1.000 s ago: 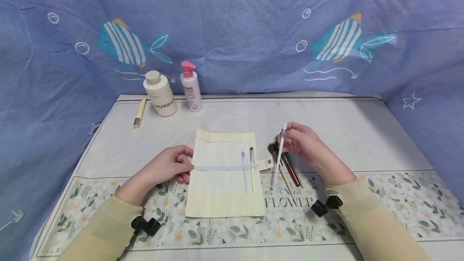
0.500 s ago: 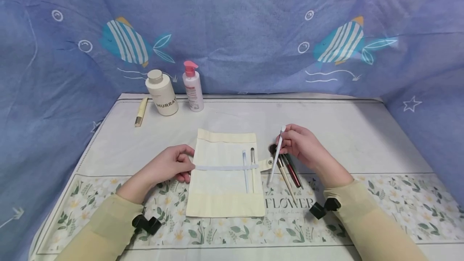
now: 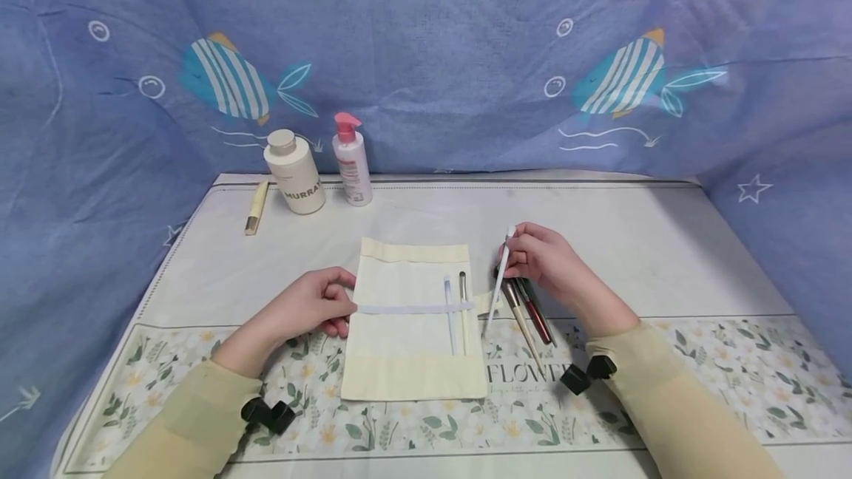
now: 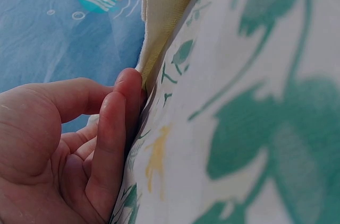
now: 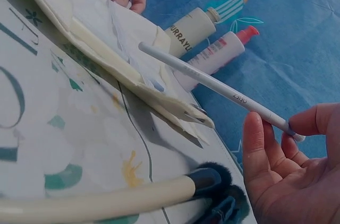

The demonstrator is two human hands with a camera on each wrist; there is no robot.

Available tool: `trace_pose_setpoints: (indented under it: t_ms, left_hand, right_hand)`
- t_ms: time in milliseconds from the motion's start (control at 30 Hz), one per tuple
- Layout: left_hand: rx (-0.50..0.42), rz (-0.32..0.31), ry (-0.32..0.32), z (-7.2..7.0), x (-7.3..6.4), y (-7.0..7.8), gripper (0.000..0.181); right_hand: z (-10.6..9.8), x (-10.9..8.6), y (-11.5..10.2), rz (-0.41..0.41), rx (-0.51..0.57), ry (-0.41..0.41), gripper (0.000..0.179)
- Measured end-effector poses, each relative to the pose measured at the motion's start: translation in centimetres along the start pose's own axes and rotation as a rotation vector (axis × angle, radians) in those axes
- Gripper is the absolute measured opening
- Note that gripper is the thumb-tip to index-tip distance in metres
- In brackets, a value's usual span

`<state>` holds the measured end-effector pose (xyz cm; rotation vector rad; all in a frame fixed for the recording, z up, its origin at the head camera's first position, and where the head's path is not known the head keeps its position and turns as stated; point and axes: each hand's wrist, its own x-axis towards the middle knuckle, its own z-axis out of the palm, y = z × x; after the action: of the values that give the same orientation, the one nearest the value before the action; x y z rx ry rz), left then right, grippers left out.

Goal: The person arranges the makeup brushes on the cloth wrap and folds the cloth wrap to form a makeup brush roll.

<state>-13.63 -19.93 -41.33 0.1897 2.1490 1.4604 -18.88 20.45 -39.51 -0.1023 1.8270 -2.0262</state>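
A cream fabric brush roll (image 3: 406, 331) lies unfolded on the table, with a pale elastic band across it. Two slim makeup brushes are tucked under the band near its right side: a bluish-white one (image 3: 449, 327) and a cream one with a dark tip (image 3: 465, 331). My left hand (image 3: 319, 303) pinches the roll's left edge between thumb and fingers (image 4: 127, 83). Between thumb and fingertips, my right hand (image 3: 549, 257) holds a slender white makeup brush (image 5: 212, 86) by one end. Its other end slants down beside the roll's right edge, over the snap tab (image 3: 486, 304).
Beneath my right hand lie several more makeup brushes, among them a light-handled one (image 3: 523, 324) and a dark red one (image 3: 536, 316). At the back left stand a white bottle (image 3: 296, 176) and a pink-topped pump bottle (image 3: 353, 168), with a cream tube (image 3: 256, 209) beside them.
My right hand has shifted slightly left with the white brush, whose lower end is now closer to the roll's right edge. The left hand stays at the left edge.
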Motion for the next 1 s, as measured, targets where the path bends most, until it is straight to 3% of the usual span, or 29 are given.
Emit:
trace_pose_setpoints:
  t_ms: [1000]
  left_hand:
    - [-0.004, 0.000, 0.008, 0.1, 0.1, 0.1, 0.042]
  right_hand:
    - [3.2, 2.6, 0.0, 0.008, 0.018, -0.009, 0.007]
